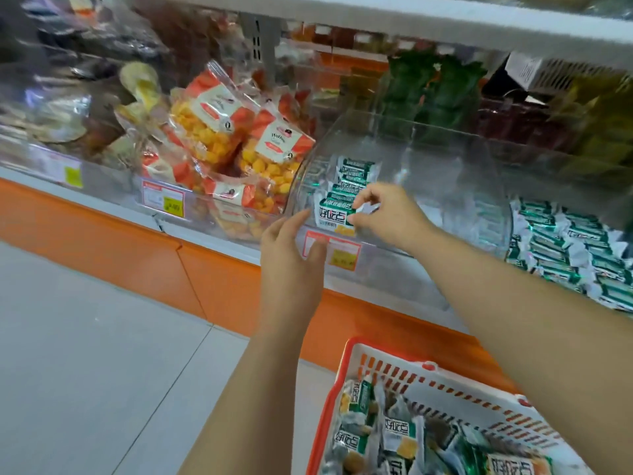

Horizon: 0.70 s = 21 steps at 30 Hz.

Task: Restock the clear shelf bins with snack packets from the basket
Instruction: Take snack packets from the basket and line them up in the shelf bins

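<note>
A clear shelf bin (428, 159) stands in the middle of the shelf with a short row of green-and-white snack packets (346, 186) at its left front. My right hand (387, 214) reaches into the bin and pinches the right edge of the front packet (334, 216). My left hand (291, 255) is open, its fingers straight against the bin's front wall by the red price label (342, 252). At the lower right the orange-and-white basket (346, 368) holds several more of the same packets (397, 437).
Left of the bin lie bags of yellow snacks with orange-and-white labels (239, 145). Another bin on the right holds many green-and-white packets (575, 248). An upper shelf edge (411, 25) overhangs. An orange shelf base (212, 275) runs above the grey tile floor (85, 354).
</note>
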{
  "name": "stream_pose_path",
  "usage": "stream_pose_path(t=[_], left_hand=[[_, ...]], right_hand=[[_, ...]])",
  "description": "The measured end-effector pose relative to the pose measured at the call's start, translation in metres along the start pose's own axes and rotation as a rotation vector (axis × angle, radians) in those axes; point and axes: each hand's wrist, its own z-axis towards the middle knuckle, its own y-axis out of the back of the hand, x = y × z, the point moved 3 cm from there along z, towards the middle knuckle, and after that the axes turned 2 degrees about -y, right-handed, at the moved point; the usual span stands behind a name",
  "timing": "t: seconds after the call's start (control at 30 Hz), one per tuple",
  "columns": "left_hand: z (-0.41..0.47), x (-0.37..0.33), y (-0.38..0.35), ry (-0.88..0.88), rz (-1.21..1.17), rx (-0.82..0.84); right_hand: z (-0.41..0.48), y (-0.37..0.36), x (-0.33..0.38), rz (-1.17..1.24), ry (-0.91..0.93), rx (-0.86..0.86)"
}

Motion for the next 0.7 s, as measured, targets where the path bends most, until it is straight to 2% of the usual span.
stream_pose_path(t=[0.17, 0.27, 0.37, 0.5, 0.57, 0.63, 0.7], left_hand=[[0.007, 0.008, -0.009, 0.107, -0.087, 0.013], [0.008, 0.011, -0.011, 0.131, -0.134, 0.0], [0.007, 0.01, -0.01, 0.122, -0.137, 0.001], [-0.004, 0.008, -0.003, 0.068, -0.111, -0.138], [-0.016, 0.006, -0.004, 0.026, -0.148, -0.237], [-0.036, 0.001, -0.014, 0.002, -0.172, -0.257], [-0.063, 0.0, -0.033, -0.02, -0.16, -0.199]], right_hand=[[0.018, -0.02, -0.006, -0.208, -0.031, 0.091], [0.021, -0.023, -0.011, -0.218, -0.075, 0.136], [0.013, -0.012, -0.004, -0.168, -0.015, 0.135], [-0.018, 0.019, 0.005, -0.113, 0.066, -0.043], [-0.049, 0.032, 0.012, -0.048, 0.173, -0.175], [-0.092, 0.041, 0.014, -0.016, 0.309, -0.313], [-0.135, 0.04, -0.001, -0.047, 0.348, -0.359]])
